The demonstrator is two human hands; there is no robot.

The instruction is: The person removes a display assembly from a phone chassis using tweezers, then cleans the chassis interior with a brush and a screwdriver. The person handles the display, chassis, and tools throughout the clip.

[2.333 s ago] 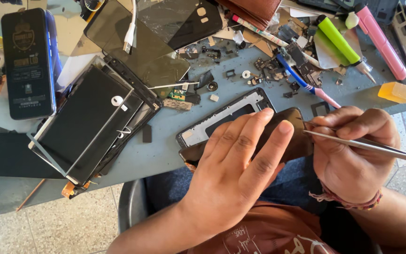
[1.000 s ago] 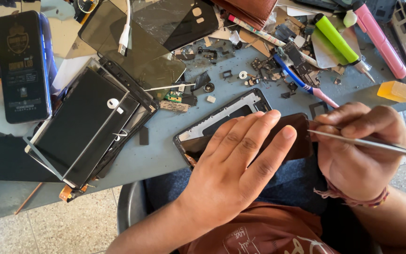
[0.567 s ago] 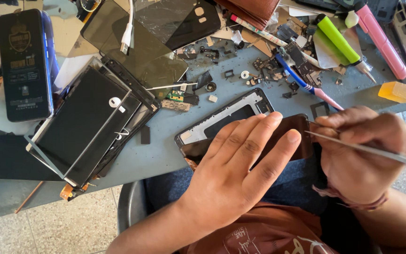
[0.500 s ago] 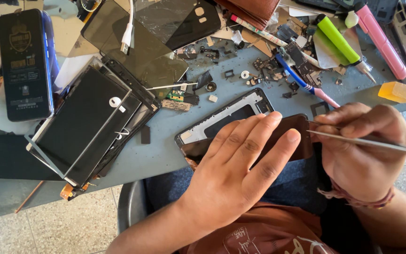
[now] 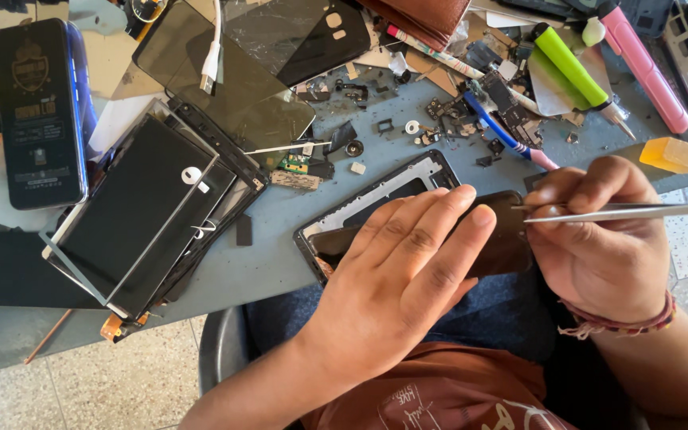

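My left hand (image 5: 400,279) lies flat, fingers together, pressing down on a dark phone screen panel (image 5: 507,239) that rests over an opened phone frame (image 5: 376,195) at the table's near edge. My right hand (image 5: 599,247) is closed around thin metal tweezers (image 5: 639,212), whose tips point left at the right end of the dark panel. The hand hides the contact point. A red thread bracelet circles my right wrist.
A stack of black phone screens and frames (image 5: 145,215) lies left, with a dark phone (image 5: 37,111) beyond. Small parts, screws and circuit boards (image 5: 439,119) litter the grey-blue table (image 5: 280,255). A green marker (image 5: 571,64), pink tool (image 5: 643,68), blue toothbrush (image 5: 507,135) and amber block (image 5: 674,154) sit at the back right.
Both hands stay on the phone. My right hand has shifted slightly with the tweezers, dipping and returning. The view has drifted a little.
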